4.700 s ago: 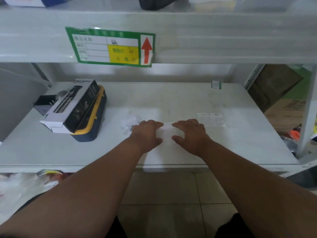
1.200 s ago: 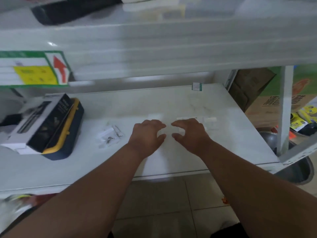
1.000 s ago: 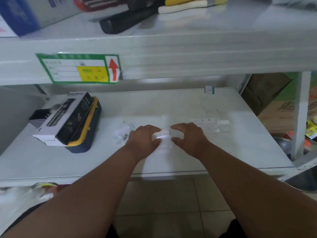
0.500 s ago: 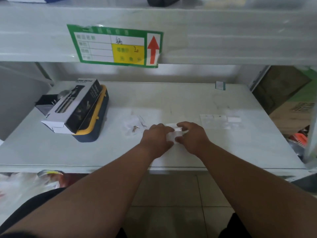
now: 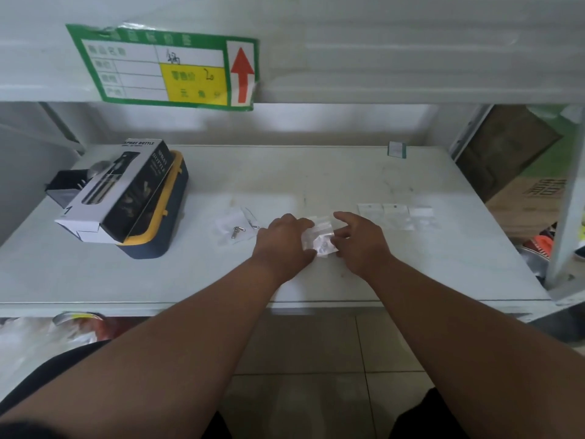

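Our two arms reach out over the floor to the white shelf (image 5: 316,179). Near the middle of it, our left hand (image 5: 285,242) and our right hand (image 5: 361,245) hold a little clear bag (image 5: 318,240) between them. The left fingers curl over its left side, and the right thumb and fingers pinch its right side. Something small sits inside, but we cannot tell what. Just left of our left hand lie more clear bags with small metal bits (image 5: 235,228). To the right lies a row of flat bags (image 5: 394,213). Farther left, a black and white box (image 5: 126,188) rests on a blue and yellow case (image 5: 164,229). Up high hangs a green sign (image 5: 171,68) with a red arrow.
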